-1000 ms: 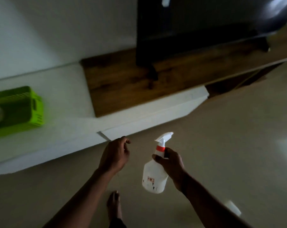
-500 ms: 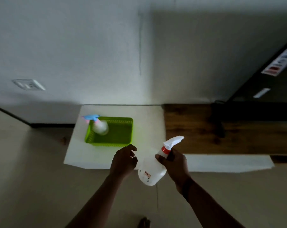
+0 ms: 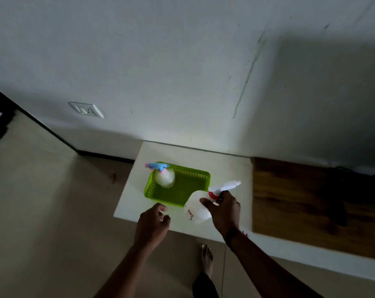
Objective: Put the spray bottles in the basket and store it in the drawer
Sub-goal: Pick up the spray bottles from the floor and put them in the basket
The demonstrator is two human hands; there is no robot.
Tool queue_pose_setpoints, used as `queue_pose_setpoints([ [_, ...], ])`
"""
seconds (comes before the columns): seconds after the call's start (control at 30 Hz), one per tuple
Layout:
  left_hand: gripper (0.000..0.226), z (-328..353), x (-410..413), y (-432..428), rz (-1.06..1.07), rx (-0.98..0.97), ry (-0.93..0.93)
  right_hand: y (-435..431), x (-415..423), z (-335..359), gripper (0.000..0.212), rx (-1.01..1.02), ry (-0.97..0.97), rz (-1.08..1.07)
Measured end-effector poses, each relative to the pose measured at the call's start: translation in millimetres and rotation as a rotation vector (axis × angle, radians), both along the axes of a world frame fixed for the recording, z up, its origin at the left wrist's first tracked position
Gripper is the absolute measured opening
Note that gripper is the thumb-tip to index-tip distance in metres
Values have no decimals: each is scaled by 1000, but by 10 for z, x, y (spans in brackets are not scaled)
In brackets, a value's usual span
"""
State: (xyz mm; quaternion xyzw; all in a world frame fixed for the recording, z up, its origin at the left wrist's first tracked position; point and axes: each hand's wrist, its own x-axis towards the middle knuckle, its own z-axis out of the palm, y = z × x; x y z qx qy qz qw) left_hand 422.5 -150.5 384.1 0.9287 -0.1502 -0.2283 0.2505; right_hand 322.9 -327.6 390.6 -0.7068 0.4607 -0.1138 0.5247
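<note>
Step in hand: loading the second spray bottle (image 3: 196,211); right hand (image 3: 224,208) clasps its neck; left hand (image 3: 153,222) loosely curled, empty; next, lower the bottle into the green basket (image 3: 188,186) beside the blue-topped bottle (image 3: 164,177).

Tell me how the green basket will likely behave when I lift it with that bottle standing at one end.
The green basket looks like thin mesh plastic, so probably light and slightly flexible. The blue-topped bottle stands upright in its left end, so that end may dip and the bottle could tip.
</note>
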Motion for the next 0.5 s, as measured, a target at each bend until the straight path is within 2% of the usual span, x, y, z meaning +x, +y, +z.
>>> queue_pose_setpoints([
  [0.27, 21, -120, 479, -50, 75, 105, 90, -162, 713, -450, 34, 9, 96, 75],
  [0.5, 20, -383, 827, -107, 117, 84, 124, -66, 1033, -855, 36, 29, 146, 205],
])
